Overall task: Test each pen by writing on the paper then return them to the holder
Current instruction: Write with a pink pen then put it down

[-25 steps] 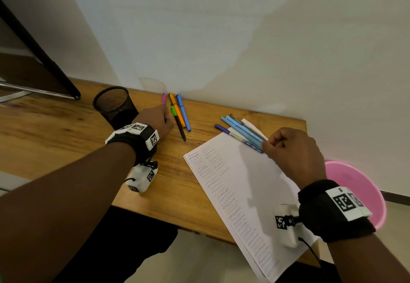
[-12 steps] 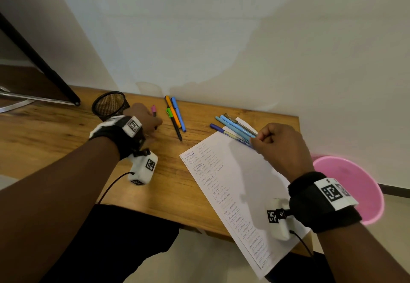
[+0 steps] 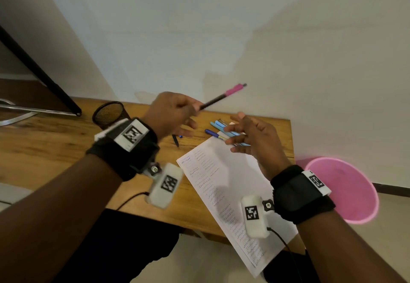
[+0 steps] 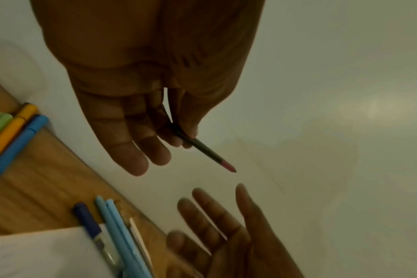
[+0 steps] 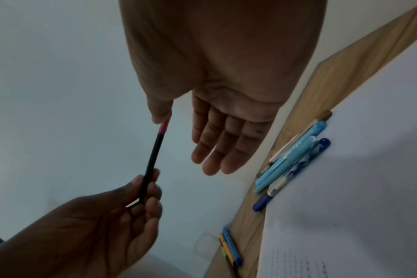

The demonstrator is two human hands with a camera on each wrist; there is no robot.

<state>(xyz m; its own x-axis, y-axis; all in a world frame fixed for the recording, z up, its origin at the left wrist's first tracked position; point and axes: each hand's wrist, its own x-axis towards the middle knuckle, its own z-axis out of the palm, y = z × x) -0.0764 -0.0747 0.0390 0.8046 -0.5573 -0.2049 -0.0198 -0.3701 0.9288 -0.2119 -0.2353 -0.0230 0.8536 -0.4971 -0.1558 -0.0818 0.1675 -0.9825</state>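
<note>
My left hand [image 3: 177,114] is raised above the desk and pinches a black pen with a pink end [image 3: 221,97] between thumb and fingers, the pink end pointing up and right. The left wrist view shows the same pen [image 4: 202,148] sticking out past the fingers. My right hand [image 3: 248,134] hovers open, fingers spread, just below the pen's pink end and apart from it. The paper [image 3: 224,185], covered in rows of scribbles, lies on the desk. The black mesh holder [image 3: 108,114] stands at the back left and looks empty.
Several blue pens [image 3: 218,125] lie at the paper's top edge under my right hand. Orange, blue and green pens [image 4: 14,131] lie near the wall. A monitor [image 3: 37,72] stands at the far left. A pink bin [image 3: 341,189] sits on the floor beyond the desk's right edge.
My left hand has lifted the pink-ended pen off the desk beside the holder and swung it up to the right. My right hand has left the blue pens, risen and opened.
</note>
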